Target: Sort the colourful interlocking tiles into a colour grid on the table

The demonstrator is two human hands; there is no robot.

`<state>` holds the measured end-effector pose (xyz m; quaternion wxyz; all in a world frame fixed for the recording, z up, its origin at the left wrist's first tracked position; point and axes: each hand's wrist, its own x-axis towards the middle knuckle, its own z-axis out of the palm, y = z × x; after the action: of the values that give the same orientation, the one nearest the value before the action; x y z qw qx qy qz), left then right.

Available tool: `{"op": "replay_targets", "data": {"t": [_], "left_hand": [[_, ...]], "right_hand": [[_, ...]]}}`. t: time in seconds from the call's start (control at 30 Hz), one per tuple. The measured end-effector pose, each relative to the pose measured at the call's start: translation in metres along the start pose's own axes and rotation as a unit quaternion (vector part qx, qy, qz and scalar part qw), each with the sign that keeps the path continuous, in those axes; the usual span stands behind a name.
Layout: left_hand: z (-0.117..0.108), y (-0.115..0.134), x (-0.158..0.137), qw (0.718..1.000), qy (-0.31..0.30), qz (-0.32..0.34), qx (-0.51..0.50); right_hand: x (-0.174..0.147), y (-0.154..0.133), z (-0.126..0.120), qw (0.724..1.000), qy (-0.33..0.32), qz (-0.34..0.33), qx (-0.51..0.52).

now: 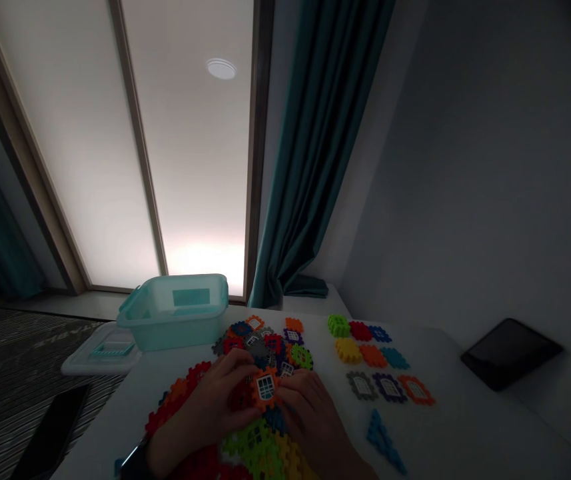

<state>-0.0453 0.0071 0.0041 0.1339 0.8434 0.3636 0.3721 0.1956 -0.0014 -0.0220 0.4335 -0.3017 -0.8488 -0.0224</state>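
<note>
Between my two hands is an orange notched building tile (265,388) with a white window grid in its middle. My left hand (215,393) grips its left edge with thumb and fingers, and a dark watch sits on that wrist. On the opposite edge, my right hand (310,410) pinches the same tile. Beneath and in front of the hands lie green tiles (255,443), with yellow and red ones beside them, partly hidden by the hands. A loose pile of mixed tiles (252,340) spreads just beyond my fingers.
A teal plastic bin (180,333) stands at the table's far left, its lid (100,350) beside it. To the right, tiles are sorted in rows, including a yellow stack (348,351); a blue piece (384,440) lies nearer. A black tablet-like object (510,353) is at far right.
</note>
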Motion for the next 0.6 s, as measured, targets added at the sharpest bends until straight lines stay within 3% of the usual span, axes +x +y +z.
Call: {"op": "replay_targets", "data": {"t": [0.1,0.2,0.37,0.47,0.6], "left_hand": [[-0.001,0.007,0.002,0.997,-0.031,-0.033,-0.062],[-0.004,0.011,0.004,0.992,-0.066,-0.054,-0.091],[0.000,0.008,0.001,0.998,-0.041,-0.036,-0.019],[0.006,0.003,-0.003,0.999,-0.023,0.010,0.044],[0.011,-0.002,-0.005,0.993,-0.010,0.055,0.104]], "right_hand": [[0.001,-0.002,-0.002,0.999,0.020,0.029,0.028],[0.004,-0.006,-0.002,0.986,0.022,0.135,0.101],[0.011,-0.009,-0.004,0.907,-0.033,0.357,0.223],[0.012,-0.006,-0.002,0.864,-0.029,0.411,0.288],[0.008,-0.005,0.005,0.828,-0.009,0.440,0.348]]}}
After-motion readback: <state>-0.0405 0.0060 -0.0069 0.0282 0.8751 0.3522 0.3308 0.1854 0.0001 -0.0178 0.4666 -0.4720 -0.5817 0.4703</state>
